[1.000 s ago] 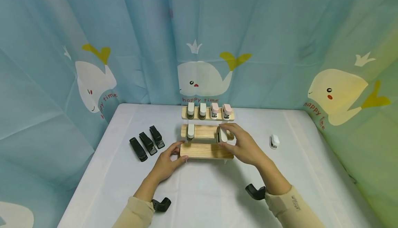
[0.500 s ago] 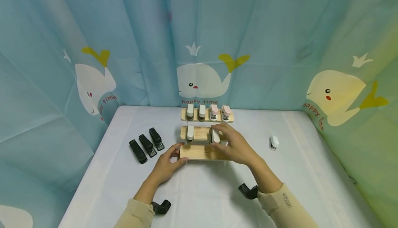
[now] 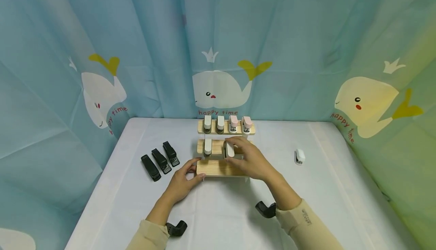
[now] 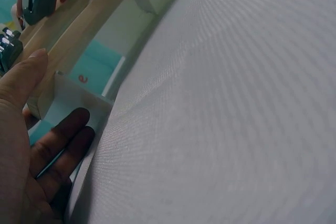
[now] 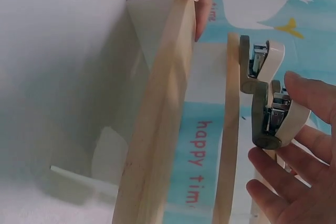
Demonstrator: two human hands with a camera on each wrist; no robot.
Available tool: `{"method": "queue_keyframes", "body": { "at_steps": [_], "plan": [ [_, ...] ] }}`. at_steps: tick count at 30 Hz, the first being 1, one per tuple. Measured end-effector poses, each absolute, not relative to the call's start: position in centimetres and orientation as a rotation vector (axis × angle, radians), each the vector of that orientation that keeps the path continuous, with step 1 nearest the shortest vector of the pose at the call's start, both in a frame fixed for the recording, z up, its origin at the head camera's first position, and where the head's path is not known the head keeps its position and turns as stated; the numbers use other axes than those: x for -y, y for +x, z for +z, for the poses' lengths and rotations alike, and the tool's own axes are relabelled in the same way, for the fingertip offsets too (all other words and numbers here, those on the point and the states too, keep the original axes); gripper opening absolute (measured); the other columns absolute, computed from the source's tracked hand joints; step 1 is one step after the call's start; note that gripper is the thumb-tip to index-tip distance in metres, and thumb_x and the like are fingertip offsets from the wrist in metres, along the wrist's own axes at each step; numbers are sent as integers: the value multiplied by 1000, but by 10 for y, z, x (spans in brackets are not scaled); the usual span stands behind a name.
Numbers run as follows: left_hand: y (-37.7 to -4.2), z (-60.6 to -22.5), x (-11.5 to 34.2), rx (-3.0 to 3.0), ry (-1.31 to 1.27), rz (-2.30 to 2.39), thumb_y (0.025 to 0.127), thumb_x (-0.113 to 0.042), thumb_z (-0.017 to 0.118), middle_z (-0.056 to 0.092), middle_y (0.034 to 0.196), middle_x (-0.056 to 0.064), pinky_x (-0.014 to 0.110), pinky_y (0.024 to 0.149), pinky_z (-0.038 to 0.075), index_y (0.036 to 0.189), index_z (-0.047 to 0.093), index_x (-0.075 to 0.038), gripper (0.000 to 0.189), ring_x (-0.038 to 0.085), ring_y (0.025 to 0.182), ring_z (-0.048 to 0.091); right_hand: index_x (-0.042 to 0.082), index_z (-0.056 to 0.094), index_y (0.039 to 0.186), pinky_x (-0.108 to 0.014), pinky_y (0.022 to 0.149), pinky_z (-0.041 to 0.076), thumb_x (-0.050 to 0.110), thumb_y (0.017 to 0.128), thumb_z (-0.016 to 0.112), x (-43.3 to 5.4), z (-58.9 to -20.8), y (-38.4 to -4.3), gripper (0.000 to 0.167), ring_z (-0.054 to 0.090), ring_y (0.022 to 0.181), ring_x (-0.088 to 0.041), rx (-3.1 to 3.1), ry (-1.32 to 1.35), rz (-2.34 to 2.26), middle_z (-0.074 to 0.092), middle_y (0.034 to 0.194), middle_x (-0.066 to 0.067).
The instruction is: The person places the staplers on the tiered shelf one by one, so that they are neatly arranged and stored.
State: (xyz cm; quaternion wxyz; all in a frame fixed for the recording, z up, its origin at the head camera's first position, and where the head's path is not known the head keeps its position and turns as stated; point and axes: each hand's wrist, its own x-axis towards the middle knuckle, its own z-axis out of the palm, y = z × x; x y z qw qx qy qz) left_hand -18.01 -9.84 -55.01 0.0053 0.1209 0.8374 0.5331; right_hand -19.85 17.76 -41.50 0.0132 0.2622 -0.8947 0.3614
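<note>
A stepped wooden rack (image 3: 221, 168) with white supports stands on the white table. My left hand (image 3: 182, 183) holds its lowest shelf at the left end, thumb in front. In the left wrist view the left thumb (image 4: 34, 72) lies on the wood. My right hand (image 3: 252, 159) pinches a white-topped mini stapler (image 3: 229, 150) with a dark grey base, at the middle shelf; whether it touches the wood is unclear. Another white stapler (image 3: 207, 146) stands to its left on that shelf. In the right wrist view, the held stapler (image 5: 278, 116) is between thumb and fingers.
The top shelf bears two white staplers (image 3: 220, 123) and two pink staplers (image 3: 233, 123). Three black staplers (image 3: 161, 161) lie on the table at the left. A small white stapler (image 3: 299, 156) lies at the right. A whale-print curtain (image 3: 221, 87) hangs behind the table.
My right hand has moved left along the middle shelf with the stapler, closer to the white stapler there. The left hand has stayed at the rack's left end.
</note>
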Motion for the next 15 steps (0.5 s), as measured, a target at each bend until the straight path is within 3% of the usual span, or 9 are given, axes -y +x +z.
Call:
{"method": "queue_keyframes", "body": {
  "at_steps": [15],
  "plan": [
    [-181,-553,99,-2610,367,1673,90,-47,79,74,111,-16,53,110,44,148,53,-39,64,15,116,67,9,53,150,-53,113,46,24,95,78,-164,-419,-202,63,53,140,-31,2791,791,1140,55,150,-7]
  ]
}}
